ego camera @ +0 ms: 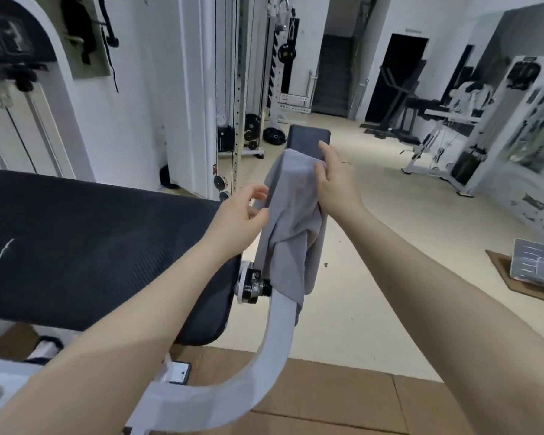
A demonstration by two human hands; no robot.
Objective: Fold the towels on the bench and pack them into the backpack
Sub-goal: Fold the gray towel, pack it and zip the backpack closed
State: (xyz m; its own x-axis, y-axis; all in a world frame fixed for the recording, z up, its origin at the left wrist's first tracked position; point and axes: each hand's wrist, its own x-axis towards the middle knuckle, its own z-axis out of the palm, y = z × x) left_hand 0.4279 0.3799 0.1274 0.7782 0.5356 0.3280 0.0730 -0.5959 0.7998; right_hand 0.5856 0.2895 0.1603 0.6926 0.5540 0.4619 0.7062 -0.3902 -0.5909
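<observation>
A grey towel (291, 221) lies draped lengthwise over the narrow dark pad of the bench (308, 139), rumpled and unfolded, with soft creases running down it and a bunched fold near its lower end, where the cloth hangs over the white curved frame (277, 337) of the machine. Its far edge sits a little short of the pad's far end, so a strip of dark padding shows beyond it. The right hand (335, 180) is at the towel's upper right corner, fingers mostly extended and lying on the cloth, thumb tucked against the edge; whether it pinches the fabric or only presses it I cannot tell. A thin ring shows on one finger. The left hand (242, 211) is at the towel's left edge, fingers loosely curled and spread, fingertips touching or just beside the cloth, gripping nothing that shows. A wide dark padded seat (85, 243) lies to the left below the left forearm.
</observation>
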